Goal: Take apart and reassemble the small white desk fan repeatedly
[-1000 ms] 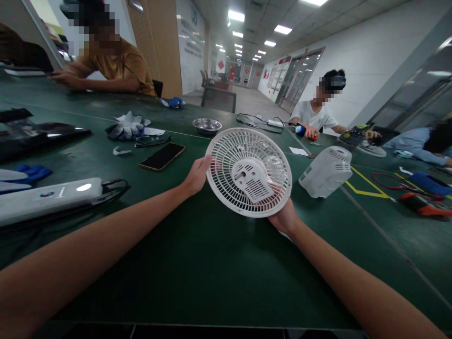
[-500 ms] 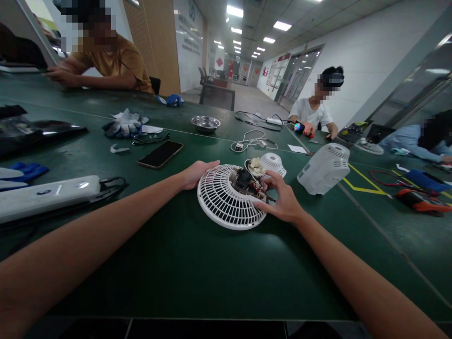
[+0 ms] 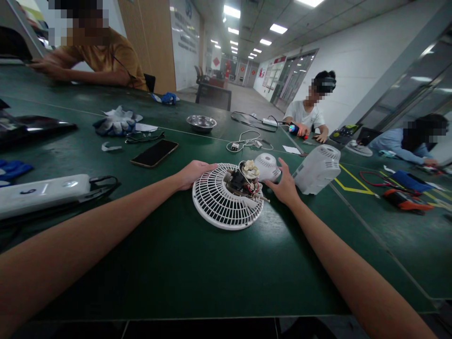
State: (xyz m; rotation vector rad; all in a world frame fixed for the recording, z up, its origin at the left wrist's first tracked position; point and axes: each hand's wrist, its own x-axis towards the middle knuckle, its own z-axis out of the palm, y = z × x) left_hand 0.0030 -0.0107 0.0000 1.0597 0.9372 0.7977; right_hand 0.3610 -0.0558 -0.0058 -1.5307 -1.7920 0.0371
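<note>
A round white fan grille (image 3: 212,202) lies on the green table in front of me. At its middle sits an exposed fan motor (image 3: 240,181) with wires and a cream-coloured part on top. My left hand (image 3: 192,175) grips the grille's left rim, thumb on top. Just behind the motor stands a white vented motor cover (image 3: 267,165). My right hand (image 3: 285,184) is at the cover's right side, thumb and fingers apart; whether it touches the cover I cannot tell. To the right of that hand stands a white plastic fan housing (image 3: 318,169).
A phone (image 3: 154,153), a steel bowl (image 3: 201,123), gloves (image 3: 116,121) and a white cable (image 3: 243,141) lie beyond my hands. A long white device (image 3: 45,195) is at left, an orange-and-black tool (image 3: 406,200) at right. Other people sit around the table.
My right hand has let go of the motor and moved right, to the motor cover, its fingers opening. My left hand stays on the grille. The view has shifted slightly.
</note>
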